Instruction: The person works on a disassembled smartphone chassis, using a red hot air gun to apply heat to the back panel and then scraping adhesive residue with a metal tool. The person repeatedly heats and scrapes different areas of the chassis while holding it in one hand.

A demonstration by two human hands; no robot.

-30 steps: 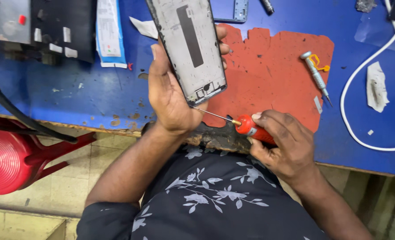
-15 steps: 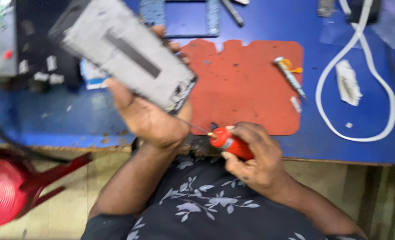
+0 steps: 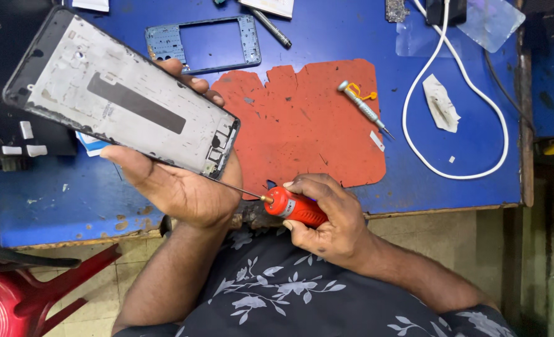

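Observation:
My left hand grips a grey opened phone frame, its bare inner side with a dark strip facing up, tilted over the blue workbench. My right hand is closed around a red-handled screwdriver. The thin metal shaft runs up-left and its tip meets the lower corner of the phone frame by my left thumb. Both hands hover at the near edge of the bench, above an orange work mat.
A blue phone mid-frame lies beyond the mat. A small silver screwdriver rests on the mat's right side. A white cable loops at right beside a crumpled tissue. A red stool stands at lower left.
The phone frame has turned from nearly upright to slanting left, and my left hand shifted with it. The screwdriver tip now reaches the frame's lower corner. The camera view also shifted.

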